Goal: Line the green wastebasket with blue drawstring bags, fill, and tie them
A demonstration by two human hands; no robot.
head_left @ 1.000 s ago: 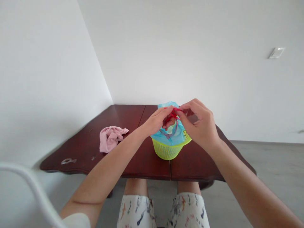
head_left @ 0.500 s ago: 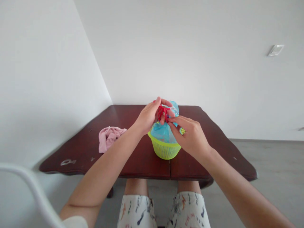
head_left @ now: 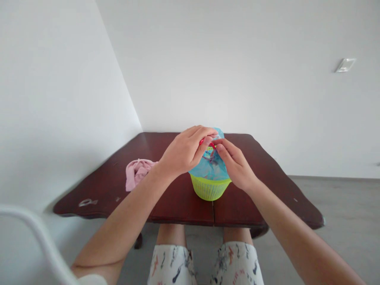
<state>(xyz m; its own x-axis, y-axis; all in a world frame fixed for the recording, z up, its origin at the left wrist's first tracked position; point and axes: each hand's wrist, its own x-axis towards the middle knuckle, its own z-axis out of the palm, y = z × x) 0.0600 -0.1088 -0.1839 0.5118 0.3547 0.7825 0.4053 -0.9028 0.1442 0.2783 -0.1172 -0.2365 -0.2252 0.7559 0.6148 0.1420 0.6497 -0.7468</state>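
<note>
a light blue plastic bag (head_left: 210, 166) stands gathered upward out of a lime-green plastic basket (head_left: 209, 188) on a dark reddish wooden table (head_left: 181, 209), with a pink cloth (head_left: 138, 174) lying well to its left. the left hand (head_left: 185, 152) curls narrowly over the bag's top, pinching a red cord (head_left: 207, 141) at its neck. the right hand (head_left: 236, 166) sits just beside it, fingers closed in against the bag, but whether they grip the cord i cannot tell.

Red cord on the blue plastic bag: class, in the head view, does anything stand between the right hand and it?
The left hand stands partly in the way: its fingers cover much of the red cord from above. Otherwise nothing visible separates it from the right hand.
</note>
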